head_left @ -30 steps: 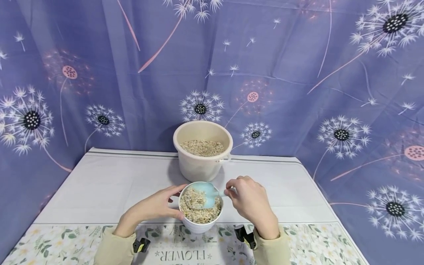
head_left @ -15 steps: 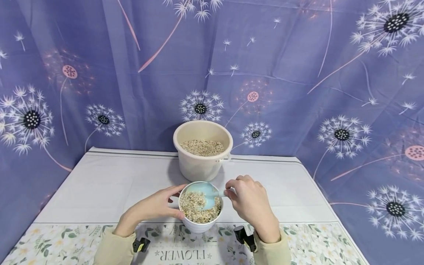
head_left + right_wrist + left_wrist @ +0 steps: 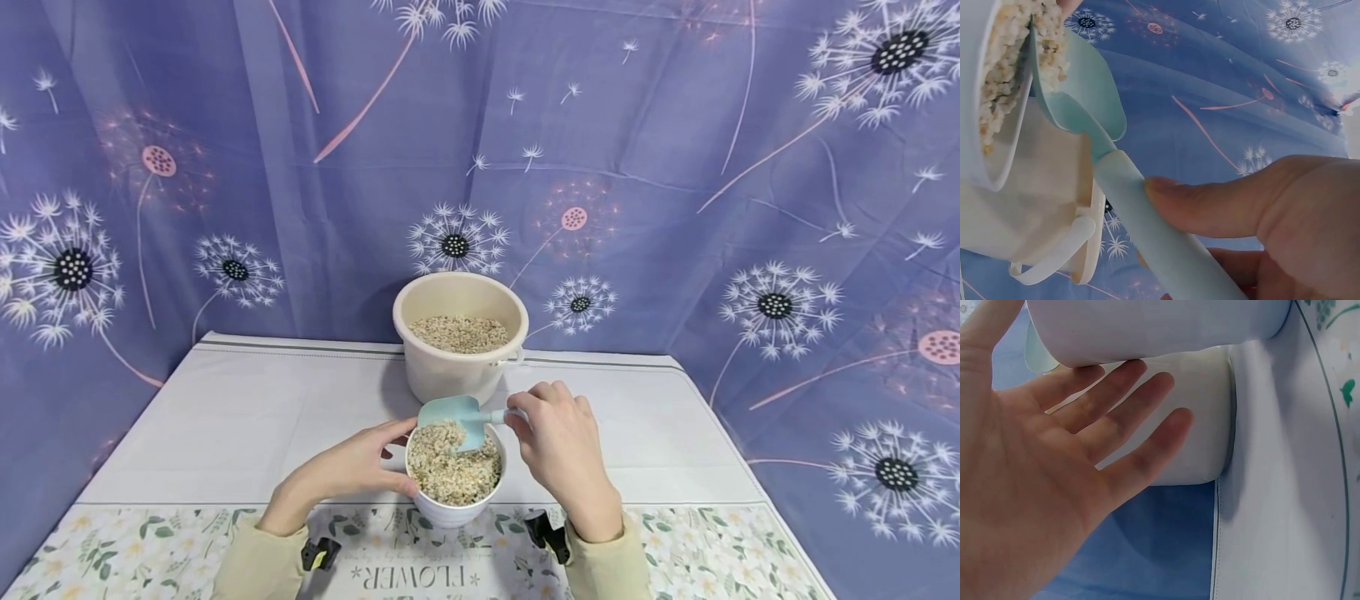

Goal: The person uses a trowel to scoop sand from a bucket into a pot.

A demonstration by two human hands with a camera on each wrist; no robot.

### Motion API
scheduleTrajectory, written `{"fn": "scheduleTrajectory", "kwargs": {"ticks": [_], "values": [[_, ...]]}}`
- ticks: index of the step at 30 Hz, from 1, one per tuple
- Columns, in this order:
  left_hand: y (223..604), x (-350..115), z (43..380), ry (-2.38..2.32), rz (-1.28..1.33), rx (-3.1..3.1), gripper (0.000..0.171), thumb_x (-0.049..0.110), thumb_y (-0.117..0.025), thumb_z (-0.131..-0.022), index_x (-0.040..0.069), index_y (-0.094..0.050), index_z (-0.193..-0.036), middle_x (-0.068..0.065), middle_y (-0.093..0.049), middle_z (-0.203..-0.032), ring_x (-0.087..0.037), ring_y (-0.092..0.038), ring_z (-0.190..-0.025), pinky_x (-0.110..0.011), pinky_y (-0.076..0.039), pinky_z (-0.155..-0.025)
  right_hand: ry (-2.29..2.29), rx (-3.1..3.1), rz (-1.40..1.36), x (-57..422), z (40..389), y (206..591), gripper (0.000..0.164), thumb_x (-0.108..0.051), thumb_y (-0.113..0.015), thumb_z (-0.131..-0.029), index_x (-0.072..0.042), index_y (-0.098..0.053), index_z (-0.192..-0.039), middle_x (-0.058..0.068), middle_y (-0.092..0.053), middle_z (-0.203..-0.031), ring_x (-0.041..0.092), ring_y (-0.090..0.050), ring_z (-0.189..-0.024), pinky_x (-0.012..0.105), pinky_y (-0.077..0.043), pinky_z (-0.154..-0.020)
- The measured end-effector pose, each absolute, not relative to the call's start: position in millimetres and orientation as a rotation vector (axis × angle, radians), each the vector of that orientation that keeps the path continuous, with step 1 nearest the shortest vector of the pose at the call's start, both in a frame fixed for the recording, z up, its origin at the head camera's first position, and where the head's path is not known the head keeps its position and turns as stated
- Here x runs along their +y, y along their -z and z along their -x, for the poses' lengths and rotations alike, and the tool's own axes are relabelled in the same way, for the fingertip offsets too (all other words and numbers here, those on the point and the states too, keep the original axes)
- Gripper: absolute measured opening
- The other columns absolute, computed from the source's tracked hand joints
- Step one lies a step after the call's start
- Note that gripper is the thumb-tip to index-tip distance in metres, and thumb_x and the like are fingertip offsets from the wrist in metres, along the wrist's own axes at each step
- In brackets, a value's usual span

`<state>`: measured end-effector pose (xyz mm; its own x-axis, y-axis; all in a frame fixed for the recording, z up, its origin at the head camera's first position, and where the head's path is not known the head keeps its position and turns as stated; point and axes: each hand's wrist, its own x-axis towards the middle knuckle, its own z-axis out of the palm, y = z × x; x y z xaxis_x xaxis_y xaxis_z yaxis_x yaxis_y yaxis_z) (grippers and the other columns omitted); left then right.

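A white bowl (image 3: pixel 450 512) full of pale, coarse grain (image 3: pixel 457 479) stands at the table's front middle. My left hand (image 3: pixel 360 465) holds its left side, thumb on the near wall and index finger at the far rim; the other fingers (image 3: pixel 1125 434) spread out below it in the left wrist view. My right hand (image 3: pixel 558 446) grips the handle of a light blue scoop (image 3: pixel 457 410). The scoop blade (image 3: pixel 1097 81) tilts over the bowl's far rim, with grain heaped against its lower edge.
Directly behind the bowl stands a cream bucket (image 3: pixel 450 379), partly filled with similar grain, its handle (image 3: pixel 1063 253) hanging at the side. A white and floral cloth (image 3: pixel 697 558) covers the table. Purple dandelion-print curtains (image 3: pixel 337 208) enclose the back and sides.
The scoop has risen and moved away from me towards the bowl's far rim, its blade tipping up and leaving grain in the bowl. My left hand and the bowl have stayed put.
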<state>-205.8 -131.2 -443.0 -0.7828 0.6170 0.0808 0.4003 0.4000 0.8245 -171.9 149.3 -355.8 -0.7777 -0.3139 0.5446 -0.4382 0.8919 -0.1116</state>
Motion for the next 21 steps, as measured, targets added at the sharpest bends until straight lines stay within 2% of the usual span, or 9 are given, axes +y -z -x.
{"fn": "scheduleTrajectory", "kwargs": {"ticks": [8, 13, 21], "values": [[441.7, -130.6, 205.7, -1.348, -0.905, 2.400, 0.098, 0.038, -0.084, -0.076, 0.003, -0.033, -0.151, -0.013, -0.052, -0.138, -0.030, -0.053, -0.117, -0.049, -0.048, -0.096, -0.316, -2.482, -0.557, 150.9, 177.3, 357.4, 0.013, -0.015, -0.082, -0.079, -0.016, -0.076, -0.090, -0.002, -0.066, -0.086, 0.021, -0.053, -0.077, 0.037, -0.038, -0.061], [442.4, -131.2, 205.9, -1.347, -0.934, 2.400, 0.096, 0.038, -0.083, -0.077, 0.004, -0.033, -0.152, -0.017, -0.046, -0.145, -0.032, -0.051, -0.123, -0.052, -0.043, -0.101, -0.305, -2.442, -0.561, 153.7, 180.5, 357.7, 0.014, -0.013, -0.083, -0.078, -0.017, -0.076, -0.090, -0.001, -0.066, -0.086, 0.022, -0.053, -0.076, 0.039, -0.038, -0.061], [441.0, -131.4, 203.1, -1.429, -0.879, 2.296, 0.095, 0.031, -0.082, -0.079, 0.000, -0.030, -0.151, -0.022, -0.038, -0.148, -0.038, -0.044, -0.129, -0.050, -0.046, -0.099, -0.313, -2.377, -0.575, 156.5, 186.8, 360.8, 0.017, -0.011, -0.084, -0.076, -0.016, -0.076, -0.090, 0.000, -0.067, -0.087, 0.023, -0.053, -0.078, 0.039, -0.036, -0.062]]}}
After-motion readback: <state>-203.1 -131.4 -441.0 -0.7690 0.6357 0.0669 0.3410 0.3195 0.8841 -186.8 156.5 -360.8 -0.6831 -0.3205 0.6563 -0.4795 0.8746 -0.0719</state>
